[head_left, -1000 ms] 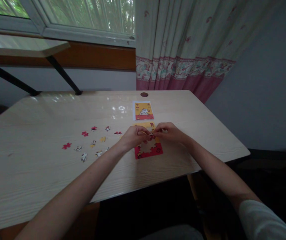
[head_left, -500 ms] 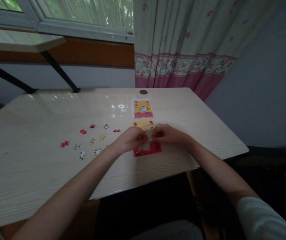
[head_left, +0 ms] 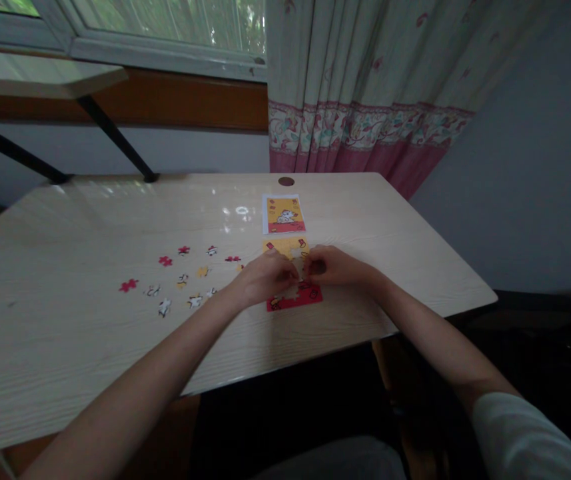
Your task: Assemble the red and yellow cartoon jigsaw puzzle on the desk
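on our pale wooden desk [head_left: 90,227], the part-built jigsaw puzzle [head_left: 304,299] lies flat, long axis running away from us, with an unfilled gap [head_left: 292,291] in its middle. our left hand [head_left: 268,275] covers the puzzle's left side and seems nearer that gap; our right hand [head_left: 338,265] sits at the puzzle's right edge. both hands' fingers curl in; we cannot tell whether they pinch a piece. beyond the puzzle lies the printed picture card [head_left: 285,212]; left of the puzzle, loose jigsaw pieces [head_left: 194,301] are scattered.
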### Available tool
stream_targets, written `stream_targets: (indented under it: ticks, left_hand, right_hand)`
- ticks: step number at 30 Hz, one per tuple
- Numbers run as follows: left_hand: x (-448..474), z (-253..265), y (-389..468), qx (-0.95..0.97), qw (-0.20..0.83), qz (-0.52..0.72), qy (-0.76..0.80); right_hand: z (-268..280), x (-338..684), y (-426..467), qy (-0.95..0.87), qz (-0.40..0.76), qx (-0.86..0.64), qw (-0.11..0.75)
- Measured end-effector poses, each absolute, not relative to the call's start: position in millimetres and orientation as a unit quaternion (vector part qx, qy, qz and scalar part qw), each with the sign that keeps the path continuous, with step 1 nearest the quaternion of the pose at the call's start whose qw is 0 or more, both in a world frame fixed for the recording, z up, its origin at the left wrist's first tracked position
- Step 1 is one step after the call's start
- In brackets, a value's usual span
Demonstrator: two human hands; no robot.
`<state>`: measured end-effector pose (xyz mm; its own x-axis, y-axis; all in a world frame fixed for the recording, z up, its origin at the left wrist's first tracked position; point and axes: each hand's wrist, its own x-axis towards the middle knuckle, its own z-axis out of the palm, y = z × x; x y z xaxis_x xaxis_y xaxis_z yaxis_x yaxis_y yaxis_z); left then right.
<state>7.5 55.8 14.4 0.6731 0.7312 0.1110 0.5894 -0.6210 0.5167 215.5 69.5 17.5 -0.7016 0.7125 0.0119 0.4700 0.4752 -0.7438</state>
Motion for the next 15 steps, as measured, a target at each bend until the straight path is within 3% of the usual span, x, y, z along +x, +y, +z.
stream_targets:
  ticks: [15]
  left_hand:
    - [13.5,6.2,55.7,0.848,0.269,0.130,0.437]
  right_hand:
    - [15.7,215.7,72.0,-0.870,0.347,-0.315,0.152]
